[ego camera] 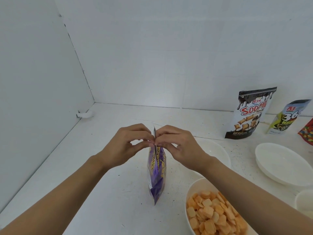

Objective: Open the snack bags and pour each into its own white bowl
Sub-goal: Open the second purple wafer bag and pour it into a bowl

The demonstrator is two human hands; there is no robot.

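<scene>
Both my hands pinch the top seal of a purple snack bag [156,168], which stands upright and edge-on on the white counter [101,167] in front of me. My left hand [125,146] grips the seal from one side and my right hand [179,146] from the other, fingertips meeting at the strip. I cannot tell whether it has begun to open.

Just right of the bag, a filled white bowl [191,192] holds orange square crackers [211,216], so one bag seems done. Behind my right wrist is a second white bowl [218,150], empty where visible. A third white bowl [281,163] lies further right.

Three bags wait at the far right: a black-and-white pouch [250,114], a pale pouch marked 36 [288,116], and a red bag [307,133] barely in view. I judge most of the pouring still lies ahead.
</scene>
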